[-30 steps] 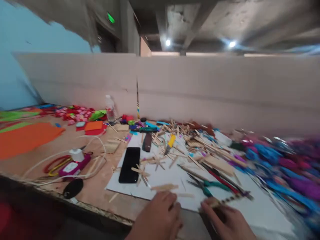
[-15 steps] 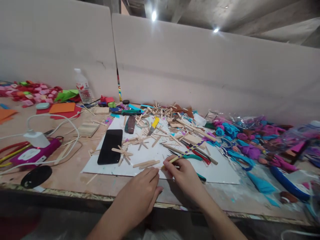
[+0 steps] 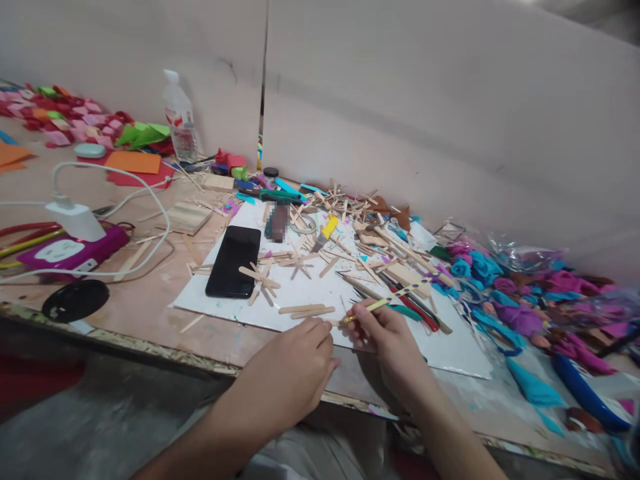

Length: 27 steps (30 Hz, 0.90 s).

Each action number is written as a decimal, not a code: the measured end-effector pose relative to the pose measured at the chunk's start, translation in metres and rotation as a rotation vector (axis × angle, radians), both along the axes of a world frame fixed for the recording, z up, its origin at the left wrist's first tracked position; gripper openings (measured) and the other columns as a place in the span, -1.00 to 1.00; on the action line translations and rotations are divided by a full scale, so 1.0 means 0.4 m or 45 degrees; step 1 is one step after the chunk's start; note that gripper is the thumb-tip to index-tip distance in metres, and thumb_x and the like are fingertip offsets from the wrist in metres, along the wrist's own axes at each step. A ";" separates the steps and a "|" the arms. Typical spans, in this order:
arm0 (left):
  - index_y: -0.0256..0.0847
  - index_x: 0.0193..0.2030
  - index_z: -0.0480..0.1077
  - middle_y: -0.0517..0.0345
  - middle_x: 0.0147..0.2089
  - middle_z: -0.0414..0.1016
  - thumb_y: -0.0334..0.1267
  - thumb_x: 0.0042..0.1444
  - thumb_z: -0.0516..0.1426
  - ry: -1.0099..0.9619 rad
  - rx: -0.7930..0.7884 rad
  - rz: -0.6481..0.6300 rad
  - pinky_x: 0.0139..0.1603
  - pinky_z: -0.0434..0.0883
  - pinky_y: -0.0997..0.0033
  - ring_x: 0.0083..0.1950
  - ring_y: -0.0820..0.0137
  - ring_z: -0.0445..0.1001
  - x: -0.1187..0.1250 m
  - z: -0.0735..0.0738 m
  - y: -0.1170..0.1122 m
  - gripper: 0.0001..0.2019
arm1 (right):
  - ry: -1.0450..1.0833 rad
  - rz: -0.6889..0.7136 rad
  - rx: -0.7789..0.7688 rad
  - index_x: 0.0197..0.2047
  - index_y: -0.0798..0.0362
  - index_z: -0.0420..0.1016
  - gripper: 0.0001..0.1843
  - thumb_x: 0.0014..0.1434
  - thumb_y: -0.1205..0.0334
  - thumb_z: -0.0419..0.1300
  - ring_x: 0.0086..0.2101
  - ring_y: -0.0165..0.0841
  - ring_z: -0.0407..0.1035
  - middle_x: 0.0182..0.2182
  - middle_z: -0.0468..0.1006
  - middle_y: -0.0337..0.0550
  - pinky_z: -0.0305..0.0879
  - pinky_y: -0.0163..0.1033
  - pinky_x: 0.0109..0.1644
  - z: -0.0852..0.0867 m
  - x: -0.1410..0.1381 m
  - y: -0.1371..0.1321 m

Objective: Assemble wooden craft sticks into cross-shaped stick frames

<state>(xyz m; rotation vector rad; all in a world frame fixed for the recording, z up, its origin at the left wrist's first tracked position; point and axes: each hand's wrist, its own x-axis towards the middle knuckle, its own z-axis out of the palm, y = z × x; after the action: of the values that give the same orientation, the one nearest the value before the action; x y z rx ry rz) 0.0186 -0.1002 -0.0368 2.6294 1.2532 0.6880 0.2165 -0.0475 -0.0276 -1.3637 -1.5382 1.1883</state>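
My right hand (image 3: 385,333) is closed around a yellow pencil with dark dots (image 3: 383,302), its lower end pointing left toward my other hand. At the front edge of the white board (image 3: 285,283), my left hand (image 3: 300,357) has its fingers pressed together on a small wooden craft stick (image 3: 336,323). Only a short end of that stick shows, close to the pencil's tip. Just beyond the left fingers lie a few loose craft sticks (image 3: 306,311). Two star shapes of crossed sticks (image 3: 260,280) rest farther back, one partly over the black phone (image 3: 234,261).
A yellow-handled scraper (image 3: 327,230), pliers with teal handles (image 3: 405,311) and a heap of sticks (image 3: 345,200) cover the board. Coloured crumpled paper (image 3: 520,313) lies right. A purple power strip (image 3: 75,247) with white cables and a water bottle (image 3: 181,120) stand left.
The view has tilted down and turned slightly, so the table sits differently in frame. Both hands stay close together, with the pencil still in the right one.
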 end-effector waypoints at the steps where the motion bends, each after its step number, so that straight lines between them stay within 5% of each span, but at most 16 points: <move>1: -0.35 0.10 0.50 -0.09 0.09 0.59 -0.25 0.46 0.09 0.001 0.002 -0.006 0.25 0.46 0.10 0.19 0.10 0.51 0.000 -0.001 0.000 -0.74 | 0.040 -0.014 -0.044 -0.26 0.04 0.46 -0.58 0.34 -0.18 0.24 -0.54 -0.39 0.29 -0.50 0.45 -0.27 0.29 -0.24 -0.42 0.006 0.003 0.001; 7: -0.37 0.13 0.49 -0.13 0.15 0.57 -0.23 0.45 0.11 0.011 0.010 -0.010 0.26 0.45 0.08 0.22 0.08 0.50 -0.001 -0.009 0.000 -0.72 | 0.107 -0.052 -0.100 -0.30 0.04 0.51 -0.50 0.23 -0.28 0.29 -0.55 -0.37 0.29 -0.51 0.48 -0.20 0.28 -0.23 -0.45 0.026 0.021 0.007; 14: -0.38 0.16 0.48 -0.12 0.11 0.59 -0.24 0.46 0.09 0.025 0.031 -0.018 0.24 0.45 0.09 0.18 0.08 0.51 -0.003 -0.007 0.001 -0.70 | -0.194 -0.028 0.190 -0.34 0.09 0.56 -0.58 0.32 -0.12 0.32 -0.36 -0.29 0.46 -0.36 0.61 -0.13 0.41 -0.19 -0.24 -0.005 0.005 -0.007; 20: -0.39 0.15 0.49 -0.10 0.06 0.62 -0.30 0.43 0.12 -0.006 0.030 -0.021 0.24 0.43 0.14 0.15 0.11 0.53 -0.002 -0.010 0.005 -0.73 | -0.439 0.072 0.325 -0.10 0.10 0.58 -0.74 0.43 0.05 0.25 -0.19 -0.27 0.56 -0.16 0.63 -0.15 0.53 -0.05 -0.05 -0.024 -0.004 -0.006; 27: -0.36 0.04 0.53 -0.07 -0.03 0.63 -0.34 0.44 0.09 -0.052 -0.002 -0.027 0.17 0.47 0.12 0.08 0.12 0.56 -0.003 -0.003 0.009 -0.78 | -0.564 0.079 0.370 0.14 0.06 0.52 -0.69 0.43 0.09 0.26 -0.07 -0.21 0.55 0.06 0.59 -0.04 0.55 0.01 0.00 -0.037 -0.005 0.003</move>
<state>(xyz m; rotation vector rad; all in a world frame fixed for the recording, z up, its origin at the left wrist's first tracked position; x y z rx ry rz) 0.0175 -0.0967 -0.0379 2.6095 1.2132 0.7328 0.2145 -0.0464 -0.0423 -1.4473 -1.9844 0.6834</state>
